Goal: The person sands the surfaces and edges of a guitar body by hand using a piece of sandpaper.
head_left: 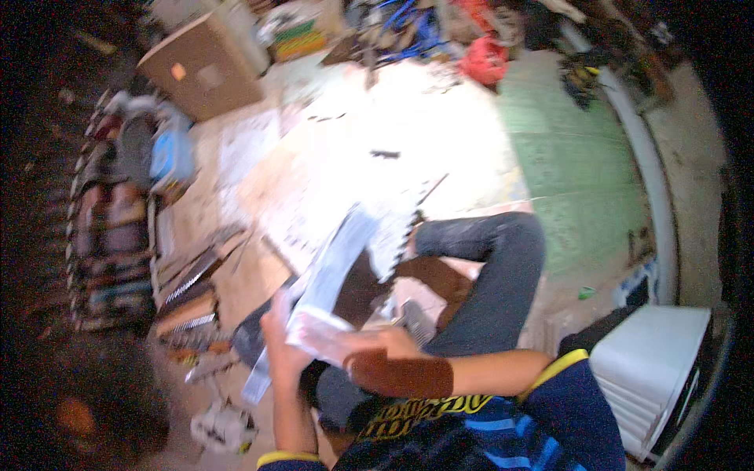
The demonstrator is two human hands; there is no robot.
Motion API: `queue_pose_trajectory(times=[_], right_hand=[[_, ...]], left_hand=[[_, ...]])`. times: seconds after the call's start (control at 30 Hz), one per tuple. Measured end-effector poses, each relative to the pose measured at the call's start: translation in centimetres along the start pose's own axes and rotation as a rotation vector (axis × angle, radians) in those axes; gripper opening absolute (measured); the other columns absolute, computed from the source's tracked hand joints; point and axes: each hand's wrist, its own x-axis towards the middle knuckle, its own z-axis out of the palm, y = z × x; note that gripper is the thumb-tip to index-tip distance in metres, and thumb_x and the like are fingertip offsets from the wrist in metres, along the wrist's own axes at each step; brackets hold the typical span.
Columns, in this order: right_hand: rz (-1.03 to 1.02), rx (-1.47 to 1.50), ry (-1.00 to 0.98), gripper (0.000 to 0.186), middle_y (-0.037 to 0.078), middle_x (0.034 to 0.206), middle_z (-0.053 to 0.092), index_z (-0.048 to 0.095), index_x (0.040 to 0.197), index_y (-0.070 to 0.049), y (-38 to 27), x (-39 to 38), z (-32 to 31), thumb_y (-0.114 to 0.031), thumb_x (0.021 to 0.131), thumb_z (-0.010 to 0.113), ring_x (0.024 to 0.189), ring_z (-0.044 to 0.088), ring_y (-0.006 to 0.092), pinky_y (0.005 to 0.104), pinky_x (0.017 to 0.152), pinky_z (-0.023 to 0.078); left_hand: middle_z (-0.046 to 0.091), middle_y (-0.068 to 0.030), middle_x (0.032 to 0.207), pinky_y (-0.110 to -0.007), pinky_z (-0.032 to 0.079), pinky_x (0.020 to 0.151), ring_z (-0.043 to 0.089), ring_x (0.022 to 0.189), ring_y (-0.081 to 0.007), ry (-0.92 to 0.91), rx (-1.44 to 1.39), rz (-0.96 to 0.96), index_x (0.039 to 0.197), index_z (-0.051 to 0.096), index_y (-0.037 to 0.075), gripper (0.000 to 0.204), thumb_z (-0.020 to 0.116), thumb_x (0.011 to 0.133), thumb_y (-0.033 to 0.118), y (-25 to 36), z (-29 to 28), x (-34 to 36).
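A long, pale silvery bar [338,255] slants across my lap, its far end toward the bright floor. My left hand [284,334] is closed round the bar near its lower part. My right hand [389,351] comes in from the right, its fingers closed on a pale, flat block-like piece [320,331] lying crosswise against the bar. Motion blur and glare hide what that piece is and some of the fingers. Beyond the bar, a jagged dark edge [410,239] runs beside my bent leg [503,275].
Left of my lap lie a saw-toothed blade [188,286] and other tools. Further off stand a cardboard box [200,67] and a blue container [171,155]. A white ribbed box [648,369] is close on the right. A red bag [483,61] sits at the back.
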Motion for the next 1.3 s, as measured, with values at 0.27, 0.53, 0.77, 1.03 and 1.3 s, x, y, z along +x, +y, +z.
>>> queue_pose_trajectory(times=[0.27,0.53,0.77,1.03,1.3], right_hand=[[0.115,0.266,-0.105,0.081,0.002,0.161,0.033,0.034,0.155,-0.028,0.5,2.0,-1.4,0.003,0.082,0.051,0.109,0.066,0.0355,0.0425,0.08,0.06],[0.132,0.182,-0.044,0.076,0.006,0.157,0.04,0.04,0.153,-0.024,5.0,2.3,0.5,0.003,0.083,0.052,0.117,0.063,0.0356,0.04,0.087,0.059],[-0.165,0.329,0.143,0.084,0.012,0.15,0.048,0.041,0.153,-0.023,5.0,2.8,2.3,0.006,0.074,0.049,0.112,0.064,0.0376,0.0412,0.09,0.058],[-0.245,0.37,0.235,0.087,0.01,0.158,0.04,0.038,0.155,-0.023,5.8,4.0,2.4,0.009,0.075,0.052,0.112,0.066,0.0374,0.0423,0.087,0.059],[0.642,-0.236,0.519,0.065,0.019,0.131,0.062,0.046,0.149,-0.021,21.5,5.3,-7.4,-0.004,0.086,0.048,0.102,0.066,0.0396,0.0471,0.088,0.055]], left_hand=[[0.066,-0.0173,0.095,-0.041,0.051,0.083,0.066,0.09,-0.0296,0.036,-0.141,-0.039,0.105,0.063,-0.003,0.051,0.081,0.068,0.027,-2.1,1.0,-0.1],[0.058,-0.0115,0.094,-0.039,0.048,0.078,0.058,0.087,-0.022,-0.015,-0.156,0.077,0.106,0.051,0.0,0.055,0.082,0.066,0.023,-3.5,0.7,-0.1],[0.058,-0.0128,0.098,-0.038,0.048,0.083,0.06,0.091,-0.0235,-0.013,-0.289,-0.055,0.109,0.05,-0.002,0.064,0.084,0.068,0.033,-1.3,0.7,0.0],[0.055,-0.0113,0.096,-0.041,0.047,0.083,0.058,0.093,-0.0239,0.004,-0.117,0.065,0.105,0.054,-0.002,0.062,0.084,0.065,0.035,-3.8,0.5,0.0],[0.059,-0.0187,0.111,-0.044,0.046,0.095,0.06,0.106,-0.033,0.006,-0.016,0.122,0.122,0.055,-0.006,0.068,0.081,0.072,0.03,-4.3,-0.1,-0.1]])
